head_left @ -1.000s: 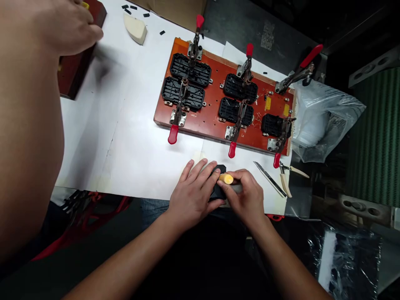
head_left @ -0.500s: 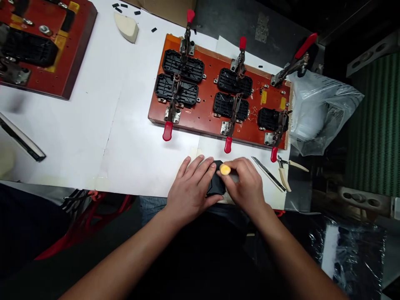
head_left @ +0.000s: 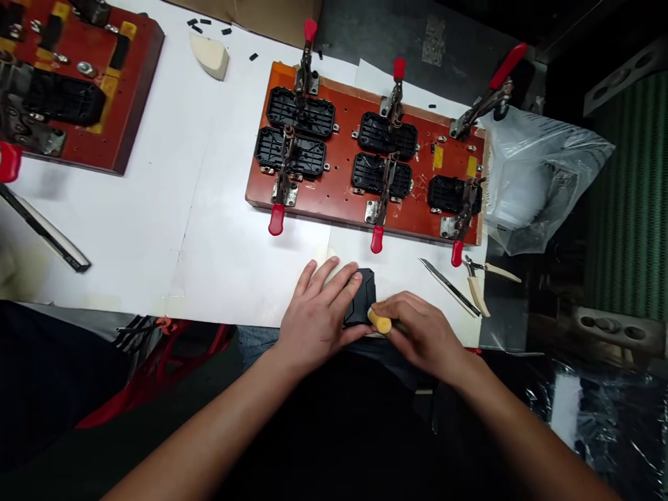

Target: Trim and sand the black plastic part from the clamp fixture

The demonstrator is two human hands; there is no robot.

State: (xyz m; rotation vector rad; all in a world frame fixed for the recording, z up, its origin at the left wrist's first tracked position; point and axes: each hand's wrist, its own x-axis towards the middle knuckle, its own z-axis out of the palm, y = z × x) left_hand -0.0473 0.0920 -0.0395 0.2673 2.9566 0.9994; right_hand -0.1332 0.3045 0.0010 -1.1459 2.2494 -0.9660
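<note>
A black plastic cover (head_left: 362, 300) with angled corners lies on the white tabletop close to my body. My left hand (head_left: 324, 306) rests on its left side, fingers stretched out and spread, thumb along the near edge. Closed at the cover's lower right edge, my right hand (head_left: 420, 330) grips a short tool with a rounded yellow handle (head_left: 382, 323). The tool's working end is hidden, so its kind does not show. Right of that hand lie a slim knife (head_left: 449, 287) and cutting pliers (head_left: 476, 285) with cream handles.
Beyond my hands stands a red-brown fixture board (head_left: 339, 202) with black plastic parts under red-handled toggle clamps. A similar board (head_left: 125, 132) is at the upper left. A cream block (head_left: 209, 57), a plastic bag (head_left: 522, 181) and another knife (head_left: 46, 233) lie around.
My right hand has slid the yellow-handled tool towards my body along the cover's right edge. My left hand stays in place. The view has shifted slightly.
</note>
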